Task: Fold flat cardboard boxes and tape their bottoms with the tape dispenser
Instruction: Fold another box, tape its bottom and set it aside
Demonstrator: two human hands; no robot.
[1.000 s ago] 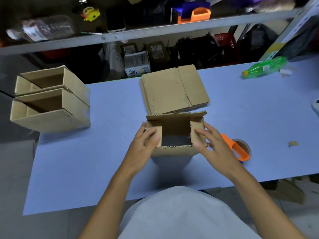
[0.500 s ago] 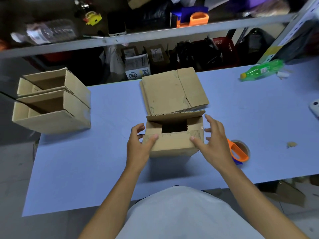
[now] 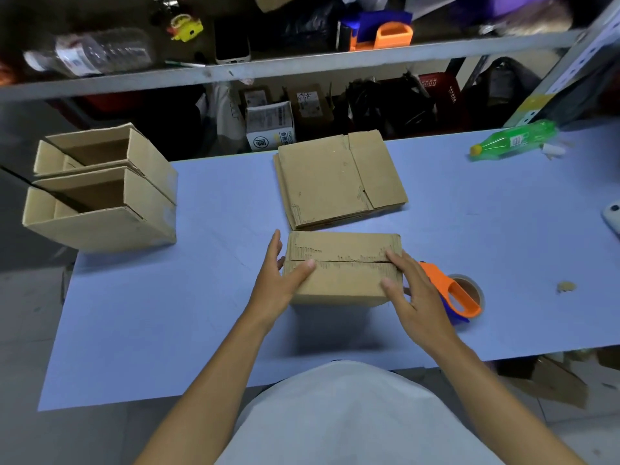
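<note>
A small cardboard box (image 3: 342,273) stands on the blue table (image 3: 201,297) in front of me, its two long flaps folded shut with a seam across the top. My left hand (image 3: 278,283) holds the box's left end, thumb lying on the near flap. My right hand (image 3: 412,297) rests with straight fingers on the right end of the flaps, pressing them down. The orange tape dispenser (image 3: 456,297) with its brown roll lies on the table just right of my right hand. A stack of flat cardboard boxes (image 3: 339,179) lies behind the box.
Two folded boxes (image 3: 100,193) lie on their sides at the table's left edge. A green bottle (image 3: 513,140) lies at the far right, a white object (image 3: 612,213) at the right edge, a cardboard scrap (image 3: 566,286) near it. A cluttered shelf (image 3: 302,65) runs behind.
The box's top was open with the end flaps folded in; both long flaps have since been folded down and now meet. Both hands moved from the flaps to the box's ends.
</note>
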